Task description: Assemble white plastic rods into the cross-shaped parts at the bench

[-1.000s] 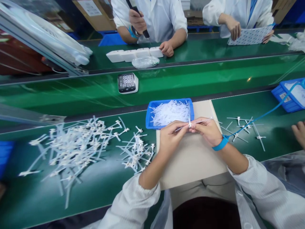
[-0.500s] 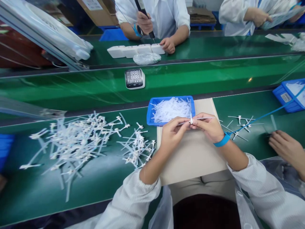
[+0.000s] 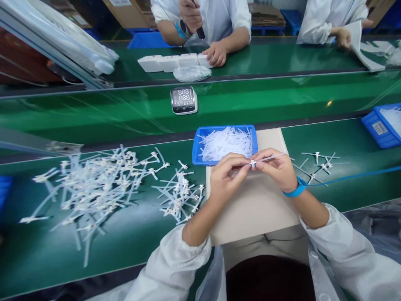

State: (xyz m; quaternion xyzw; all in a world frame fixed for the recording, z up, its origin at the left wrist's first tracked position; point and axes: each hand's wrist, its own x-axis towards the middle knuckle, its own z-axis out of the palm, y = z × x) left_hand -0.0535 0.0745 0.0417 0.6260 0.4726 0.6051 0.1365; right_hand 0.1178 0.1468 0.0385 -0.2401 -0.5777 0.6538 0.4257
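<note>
Over the front edge of a blue bin point(image 3: 196, 154), my two hands meet at a small white plastic connector point(image 3: 252, 163). My left hand point(image 3: 228, 173) is closed, thumb and fingers pinching its left side. From the other side my right hand point(image 3: 275, 170), with a blue wrist strap, grips the connector and a thin translucent tube point(image 3: 272, 157) that sticks out to the right. Fingers hide much of the piece. Short clear tubes point(image 3: 227, 144) fill the bin. Below my hands lies a beige board point(image 3: 253, 213).
Left are a large heap of white connectors with tubes point(image 3: 97, 182) and a smaller heap point(image 3: 180, 194). Several similar pieces point(image 3: 326, 165) lie right, near another blue bin point(image 3: 380, 127). A display device point(image 3: 184, 100) sits on the green strip; across it, a co-worker's hand point(image 3: 216, 53) touches white blocks.
The connector has turned in my fingers; the tube that stood upright from it no longer shows. The display device shifted right. A neighbour's hand at right left view, and the far-right person lowered a sheet.
</note>
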